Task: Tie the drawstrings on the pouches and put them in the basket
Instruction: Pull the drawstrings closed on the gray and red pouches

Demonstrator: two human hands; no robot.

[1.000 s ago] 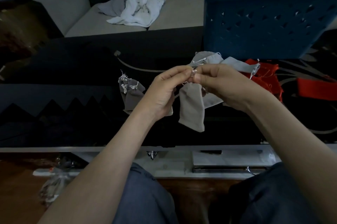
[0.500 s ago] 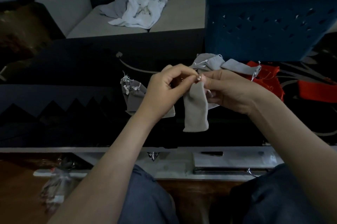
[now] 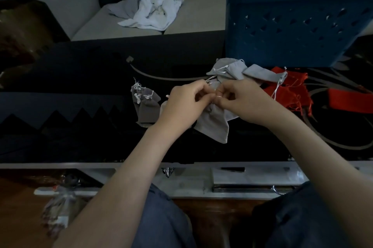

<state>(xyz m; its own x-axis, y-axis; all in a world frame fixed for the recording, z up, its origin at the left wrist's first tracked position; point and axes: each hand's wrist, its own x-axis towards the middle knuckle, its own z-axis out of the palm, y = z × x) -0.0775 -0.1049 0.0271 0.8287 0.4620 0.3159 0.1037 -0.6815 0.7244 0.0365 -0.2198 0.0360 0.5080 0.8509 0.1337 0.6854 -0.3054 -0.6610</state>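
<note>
The grey pouch (image 3: 214, 124) sits at the middle of the frame, directly under the two hands. Its neck is bunched at their fingertips and its body trails down and a little right toward the near edge of the black table (image 3: 80, 86). Its long axis runs from the pinch at the top to the loose bottom corner. I can't tell whether that corner rests on the table or hangs just above it.

The pale drawstring (image 3: 219, 96) shows as a small loop where the fingertips meet. The left hand (image 3: 185, 104) comes in from the lower left with its fingers curled, pinching the cord at the neck. The right hand (image 3: 240, 102) mirrors it from the lower right, thumb and forefinger nipping the same cord. The knuckles of the two hands nearly touch, and both wrists are raised. To me the knot looks only half made.

The blue basket (image 3: 292, 25) stands in the upper right of the frame, beyond the right hand, so that hand is the nearer one for the drop. Between hands and basket lie more grey pouches (image 3: 232, 70) and some red pouches (image 3: 290, 88). Two darker pouches (image 3: 145, 104), already knotted, lie just left of the left hand.
</note>
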